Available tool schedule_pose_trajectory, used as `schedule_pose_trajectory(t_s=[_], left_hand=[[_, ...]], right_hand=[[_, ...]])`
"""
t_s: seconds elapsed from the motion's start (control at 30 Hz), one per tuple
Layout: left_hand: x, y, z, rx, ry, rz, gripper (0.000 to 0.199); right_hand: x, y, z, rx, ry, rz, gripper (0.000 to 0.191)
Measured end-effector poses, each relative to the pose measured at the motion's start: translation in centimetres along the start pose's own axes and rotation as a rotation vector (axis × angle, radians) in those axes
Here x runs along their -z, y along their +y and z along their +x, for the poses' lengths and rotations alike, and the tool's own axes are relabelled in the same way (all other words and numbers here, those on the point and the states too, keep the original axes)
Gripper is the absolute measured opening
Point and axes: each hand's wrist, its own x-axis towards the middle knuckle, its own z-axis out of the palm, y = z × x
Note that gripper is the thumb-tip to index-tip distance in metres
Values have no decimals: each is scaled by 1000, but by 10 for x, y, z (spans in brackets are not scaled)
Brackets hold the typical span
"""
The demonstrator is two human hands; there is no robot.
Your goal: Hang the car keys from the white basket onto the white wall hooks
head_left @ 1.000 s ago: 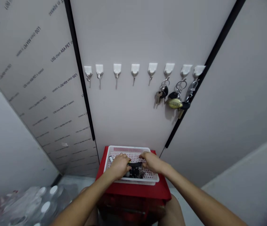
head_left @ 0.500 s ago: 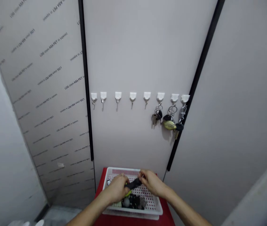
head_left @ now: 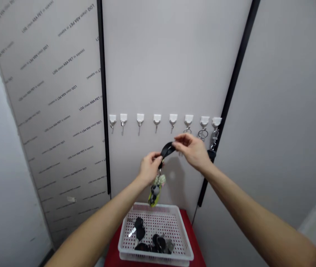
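Between my hands, in front of the wall, is a black strap loop [head_left: 167,149]. My left hand [head_left: 150,167] pinches its lower end, and my right hand [head_left: 193,150] pinches its upper right end. From the strap hangs a keychain with yellow-green, pale and grey charms [head_left: 155,191], above the basket. The white basket [head_left: 186,237] holds black keys [head_left: 139,228] and a dark cluster of keys [head_left: 159,243]. A row of white wall hooks [head_left: 157,119] runs above my hands; the rightmost ones carry key rings [head_left: 202,134], partly hidden behind my right hand.
The basket stands on a red surface [head_left: 198,256] against the pale panel. Black vertical strips [head_left: 104,96] edge the panel on both sides. A printed wall panel [head_left: 63,92] is at the left.
Both hands have risen from the basket to just below the hooks, lifting the black strap and its hanging charms. The view has shifted slightly.
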Motion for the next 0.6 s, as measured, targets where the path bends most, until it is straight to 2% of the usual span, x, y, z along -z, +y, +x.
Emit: schedule_pose_trajectory(t_s=[0.13,0.27,0.4,0.6], left_hand=[[-14,22,29,-43,36,-115,11],[-24,31,47,-13,61,-92,9],[-30,25,53,-16,73,-8,9],[-35,19,50,-7,115,-72,10]], right_hand=[[9,-14,40,106,107,-207,13],[14,-19,69,16,106,-312,12],[11,-19,78,-31,88,-338,11],[6,-16,77,47,145,-413,12]])
